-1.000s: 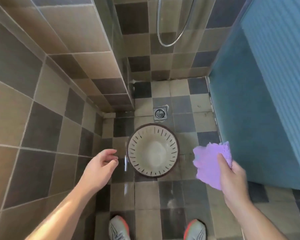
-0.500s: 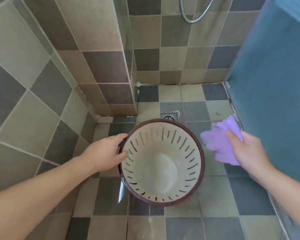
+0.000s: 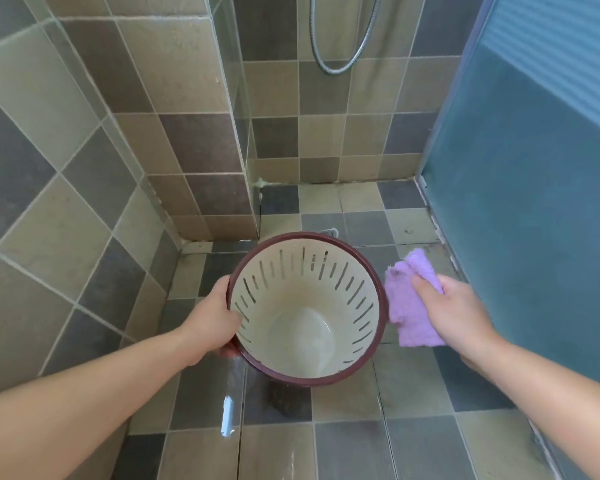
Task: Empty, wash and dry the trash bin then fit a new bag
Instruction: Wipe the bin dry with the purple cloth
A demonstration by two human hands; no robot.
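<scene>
The trash bin (image 3: 305, 341) is round, with a dark maroon rim and a cream slotted inside, and nothing lies in it. It is lifted off the wet tiled floor and seen from above. My left hand (image 3: 213, 318) grips the bin's left rim, thumb inside and fingers under the outside. My right hand (image 3: 456, 313) holds a purple cloth (image 3: 407, 306) just right of the bin, close to its outer wall. Whether the cloth touches the bin is unclear.
A tiled wall and a glass shower partition (image 3: 239, 116) stand at left and behind. A frosted blue door panel (image 3: 534, 202) closes the right side. A metal shower hose (image 3: 340, 46) hangs at the back. The floor tiles (image 3: 343, 445) look wet.
My left hand went from reaching to gripping the bin's rim and lifted the bin toward me. My right hand brought the purple cloth in beside the bin's right wall.
</scene>
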